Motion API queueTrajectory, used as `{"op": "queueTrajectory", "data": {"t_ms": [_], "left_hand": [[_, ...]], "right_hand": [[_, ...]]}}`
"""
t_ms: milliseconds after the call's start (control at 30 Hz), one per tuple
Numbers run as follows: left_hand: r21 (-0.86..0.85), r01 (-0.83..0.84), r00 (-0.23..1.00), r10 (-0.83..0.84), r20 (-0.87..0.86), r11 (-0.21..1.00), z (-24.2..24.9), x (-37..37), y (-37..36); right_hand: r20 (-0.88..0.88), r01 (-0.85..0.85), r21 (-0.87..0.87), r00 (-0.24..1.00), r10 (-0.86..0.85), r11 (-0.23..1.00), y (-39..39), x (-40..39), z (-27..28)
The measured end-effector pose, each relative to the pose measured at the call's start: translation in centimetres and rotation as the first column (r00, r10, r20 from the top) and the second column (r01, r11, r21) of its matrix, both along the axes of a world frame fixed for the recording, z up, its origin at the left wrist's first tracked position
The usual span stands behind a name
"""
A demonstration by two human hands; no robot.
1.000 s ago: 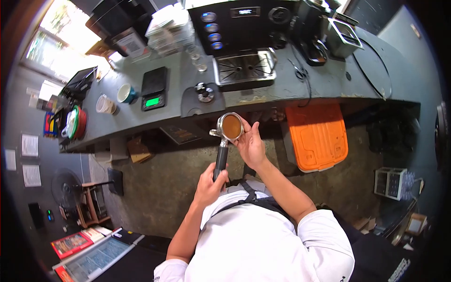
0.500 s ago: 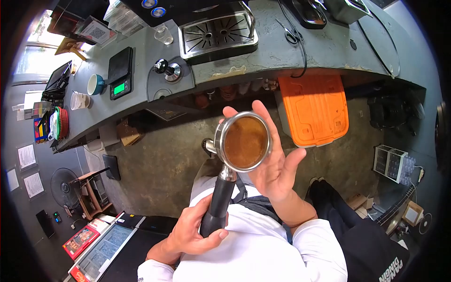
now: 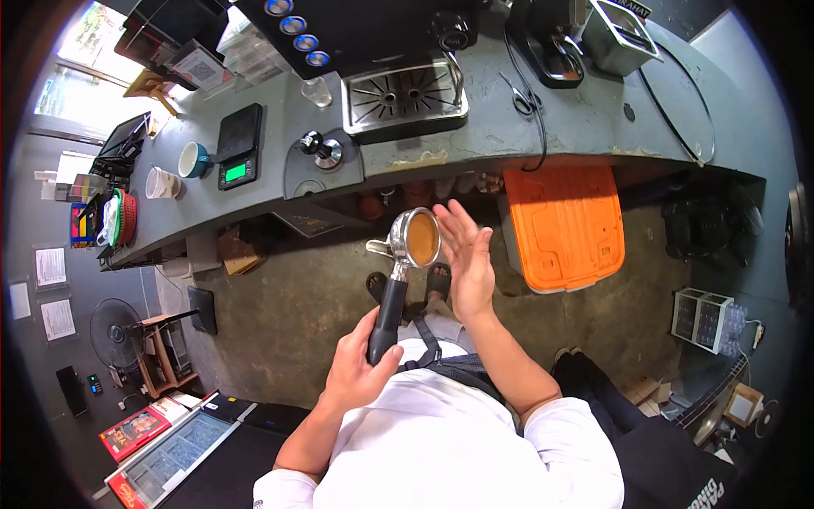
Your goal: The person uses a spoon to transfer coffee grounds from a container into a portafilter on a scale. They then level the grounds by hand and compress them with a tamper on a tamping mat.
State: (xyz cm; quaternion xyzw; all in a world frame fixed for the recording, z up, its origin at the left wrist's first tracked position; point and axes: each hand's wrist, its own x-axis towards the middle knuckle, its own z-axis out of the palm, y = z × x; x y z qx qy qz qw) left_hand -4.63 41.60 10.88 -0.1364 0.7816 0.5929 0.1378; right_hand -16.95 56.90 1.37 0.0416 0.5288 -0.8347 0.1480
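Observation:
My left hand [image 3: 363, 365] is wrapped round the black handle of a portafilter [image 3: 389, 316]. Its metal basket is tilted to the right and full of brown coffee grounds [image 3: 422, 238] with a level surface. Just right of the basket, my right hand [image 3: 471, 270] is raised with fingers stretched and holds nothing; its fingertips come close to the rim, and contact cannot be made out. Beyond them on the counter, a tamper [image 3: 322, 151] stands on a dark mat [image 3: 298, 176].
The grey counter [image 3: 585, 127] carries an espresso machine's drip tray [image 3: 405, 97], a scale [image 3: 239, 148], a blue cup [image 3: 194, 159], scissors [image 3: 524, 100] and a grinder [image 3: 551, 51]. Below stands an orange-lidded bin [image 3: 566, 229]. Another person's dark-clothed legs [image 3: 593, 386] show at the right.
The portafilter has moved away from the camera, and its basket has tipped to the right. My right hand has turned from palm up beneath the basket to upright beside it.

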Motion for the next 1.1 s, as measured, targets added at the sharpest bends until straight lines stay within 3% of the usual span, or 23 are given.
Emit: {"op": "queueTrajectory", "data": {"t_ms": [133,300,467,733,867,1000,1033,1100], "left_hand": [[0.142,-0.053,0.999,0.050,0.021,0.988,-2.4,1.2,-0.5],[0.275,-0.053,0.998,0.040,0.055,0.960,3.1,1.3,-0.1],[0.227,0.086,0.996,-0.084,-0.018,0.970,6.0,-0.1,0.7],[0.132,0.146,0.989,-0.142,-0.041,0.980,3.4,-1.0,1.4],[0.045,0.094,0.988,-0.088,-0.126,0.995,2.0,-1.1,1.0],[0.260,-0.022,0.999,0.031,-0.031,0.965,-0.9,-0.7,-0.3],[0.314,-0.033,0.999,0.043,-0.027,0.949,-1.8,-0.5,-0.7],[0.404,-0.056,0.998,0.068,-0.015,0.913,-2.5,-0.1,-1.2]], "right_hand": [[-0.023,0.025,-0.043,0.999,-0.026,0.999,0.3,-0.6,0.4],[0.056,-0.013,-0.316,0.998,0.032,0.949,-0.1,-0.7,1.3],[0.202,0.060,-0.485,0.978,0.045,0.872,0.3,0.7,-0.9],[0.274,0.192,-0.358,0.957,-0.094,0.914,1.1,1.5,0.6],[0.141,0.131,-0.289,0.986,-0.094,0.948,1.3,2.0,0.4],[-0.075,0.025,-0.037,0.997,-0.028,0.999,0.2,3.1,0.8],[-0.006,0.020,-0.168,1.000,-0.021,0.986,-0.1,3.2,1.2],[-0.020,-0.036,-0.071,0.999,0.035,0.997,0.1,3.0,0.6]]}}
